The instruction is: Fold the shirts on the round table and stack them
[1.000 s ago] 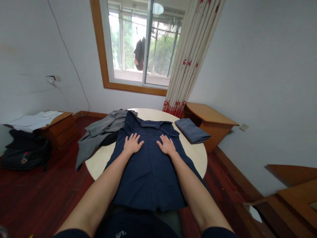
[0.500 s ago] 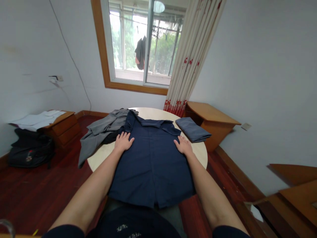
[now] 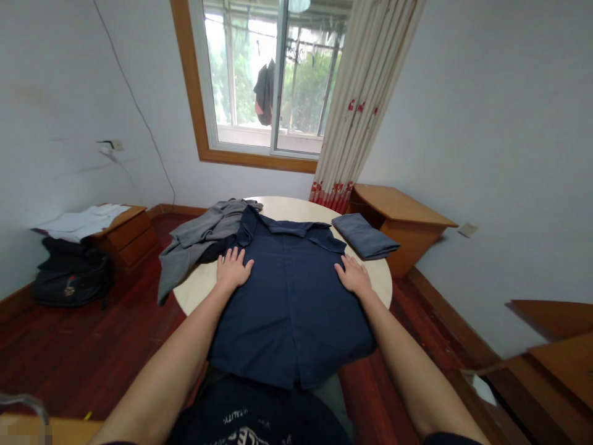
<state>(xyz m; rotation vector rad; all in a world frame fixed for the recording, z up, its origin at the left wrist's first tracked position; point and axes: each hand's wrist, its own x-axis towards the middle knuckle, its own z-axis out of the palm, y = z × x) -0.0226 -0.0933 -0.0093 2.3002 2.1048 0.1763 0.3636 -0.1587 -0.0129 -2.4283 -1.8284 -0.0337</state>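
Left hand (image 3: 233,268) and right hand (image 3: 356,275) wider apart, splayed on flat, creased navy shirt (image 3: 288,296).

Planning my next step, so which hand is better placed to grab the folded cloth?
Likely the right hand: it lies near the folded cloth, while the left hand is across the shirt, nearer the grey clothing.

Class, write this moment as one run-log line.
left hand: open, at navy shirt, left edge | right hand: open, at right edge | shirt: spread on round table | grey garment: rumpled, left | folded cloth: right
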